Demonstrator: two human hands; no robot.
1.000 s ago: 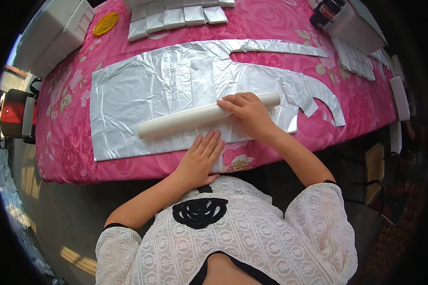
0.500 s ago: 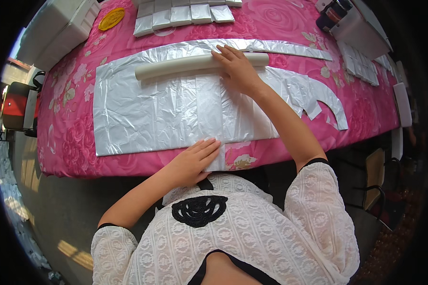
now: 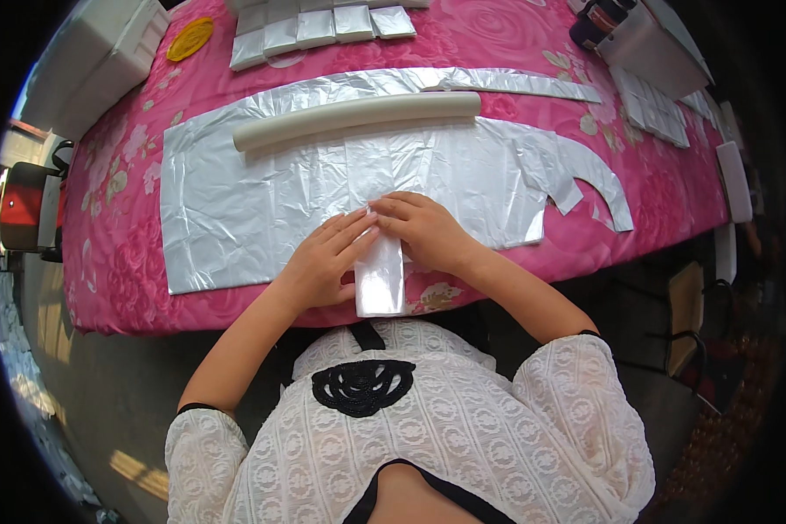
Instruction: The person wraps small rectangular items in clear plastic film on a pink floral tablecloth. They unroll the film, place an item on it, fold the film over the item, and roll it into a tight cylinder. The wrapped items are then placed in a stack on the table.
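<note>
A large silvery plastic apron, with a curved neck strap at its right end, lies spread on the table. A narrow glossy folded plastic strip crosses its near edge toward me. My left hand lies over the strip's left side, fingers stretched out and slightly apart. From the right, my right hand bends its fingers together onto the strip's upper part, the fingertips meeting those of my left. My thumbs and the plastic under the fingers are mostly hidden. A long pale roll rests across the apron's far part, untouched.
Stacked folded plastic packets stand at the back, with a yellow coil left of them. White boxes flank the left side. At the far right are a dark bottle and more packets. The pink floral cloth covers the table.
My right hand has left the roll and come down to the near middle of the apron. My left hand has slid forward and left along the strip, and the two hands now meet.
</note>
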